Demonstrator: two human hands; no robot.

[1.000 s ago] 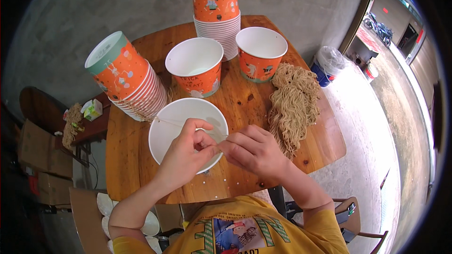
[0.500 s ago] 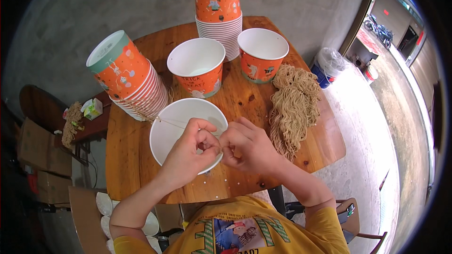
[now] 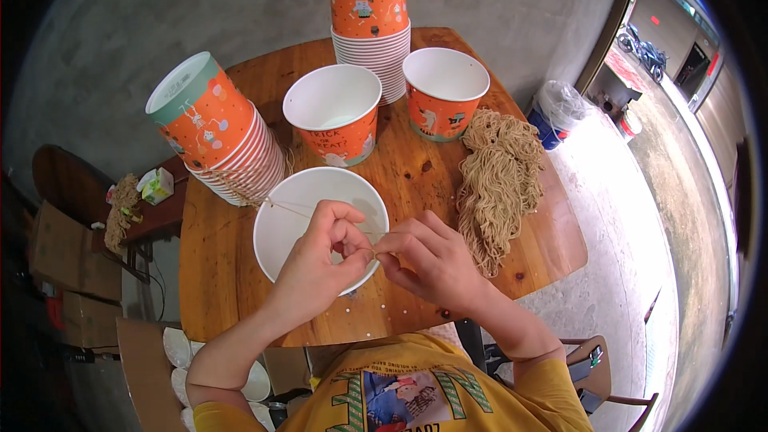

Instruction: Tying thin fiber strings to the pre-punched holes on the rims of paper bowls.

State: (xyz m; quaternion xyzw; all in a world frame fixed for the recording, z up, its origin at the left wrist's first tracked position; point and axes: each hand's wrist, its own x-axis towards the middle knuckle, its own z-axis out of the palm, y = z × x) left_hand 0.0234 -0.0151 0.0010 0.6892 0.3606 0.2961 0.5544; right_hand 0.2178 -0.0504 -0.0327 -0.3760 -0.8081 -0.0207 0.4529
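Over the near white-lined paper bucket [image 3: 280, 240], both my hands pinch a thin tan string [image 3: 298, 210]. It runs from the bucket's left rim across the opening to my fingers. My left hand [image 3: 324, 260] is closed, thumb against fingertips, on the string. My right hand [image 3: 432, 260] meets it at the right rim, thumb and forefinger together on the string; the exact part it grips is mostly hidden by the fingers. More tan strands drape round a leaning stack of orange buckets [image 3: 210, 116] at the left. A large bundle of tan string [image 3: 500, 184] lies right of my right hand.
Two upright orange buckets, one in the middle [image 3: 336, 124] and one at right [image 3: 444, 92], stand beyond. A tall upside-down bucket stack [image 3: 370, 24] is at the back. Left of the wooden table [image 3: 232, 280] are cardboard boxes [image 3: 80, 252]; a bin [image 3: 554, 116] stands right.
My right hand has shifted slightly right and its fingers have opened out a little from the knuckles. My left hand stays almost in place.
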